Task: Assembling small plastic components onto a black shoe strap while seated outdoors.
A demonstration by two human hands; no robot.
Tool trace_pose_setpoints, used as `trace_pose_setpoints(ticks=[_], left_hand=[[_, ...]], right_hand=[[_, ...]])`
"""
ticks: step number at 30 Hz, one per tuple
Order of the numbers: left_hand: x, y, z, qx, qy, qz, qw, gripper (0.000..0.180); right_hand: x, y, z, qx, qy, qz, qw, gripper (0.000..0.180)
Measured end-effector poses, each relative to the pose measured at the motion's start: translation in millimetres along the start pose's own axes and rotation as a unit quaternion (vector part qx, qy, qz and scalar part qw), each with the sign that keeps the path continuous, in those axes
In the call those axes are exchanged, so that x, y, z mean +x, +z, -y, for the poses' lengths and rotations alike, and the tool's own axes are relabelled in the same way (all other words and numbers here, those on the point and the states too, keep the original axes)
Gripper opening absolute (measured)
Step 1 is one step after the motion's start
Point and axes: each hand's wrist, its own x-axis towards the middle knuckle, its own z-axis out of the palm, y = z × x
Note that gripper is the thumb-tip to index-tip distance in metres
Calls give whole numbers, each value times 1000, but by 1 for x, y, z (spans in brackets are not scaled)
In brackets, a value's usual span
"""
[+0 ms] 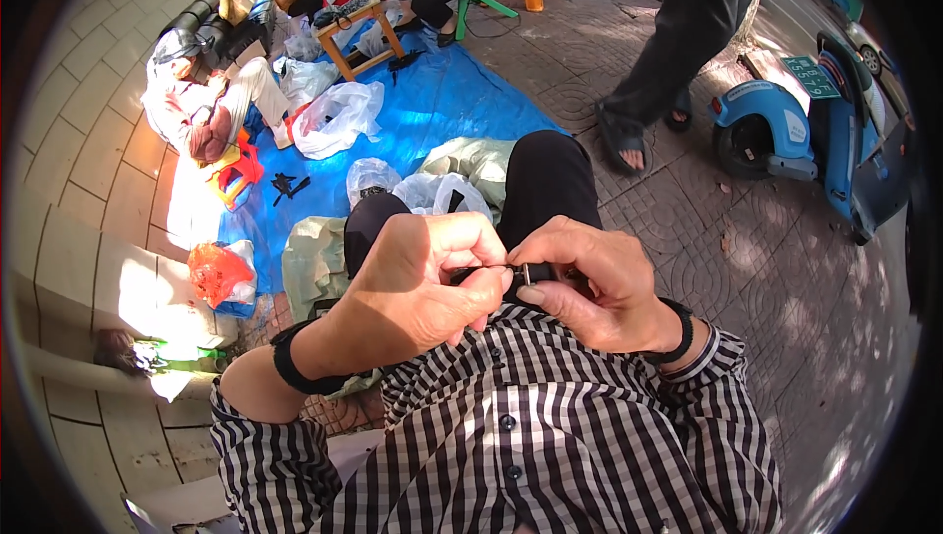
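Note:
Above my lap, my left hand (427,279) and my right hand (601,283) meet, both with thumb and fingers pinched. Between them is a short black strap (538,274) with a small shiny metal piece on it, perhaps a buckle. My left fingertips close on its left end, and a bit of black shows inside that hand. The right thumb and forefinger grip the strap beside the metal piece. Much of the strap is hidden by the fingers. Past my knees lie clear plastic bags (447,195) with black items inside.
A blue tarp (442,92) spreads ahead, with white plastic bags (339,119) and a wooden stool (361,38). Several people sit at the far left and back. Someone in dark trousers (678,33) stands at the right, near a blue scooter (761,121). A tiled wall runs along the left.

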Motion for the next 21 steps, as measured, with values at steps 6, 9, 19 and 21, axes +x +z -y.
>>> trace_pose_setpoints(ticks=[6, 9, 19, 21], left_hand=[[-2, -5, -3, -10, 2, 13, 1000, 11], [-1, -9, -5, -35, 9, 30, 999, 7], [0, -13, -7, -18, 2, 35, 999, 8], [-1, -13, -7, -15, -6, 32, 999, 8]], right_hand=[[5, 1, 2, -38, -84, -29, 995, 26], [6, 0, 1, -60, -101, -28, 993, 26], [7, 1, 3, -61, -94, -22, 993, 27], [7, 1, 2, -68, -89, -17, 994, 26]])
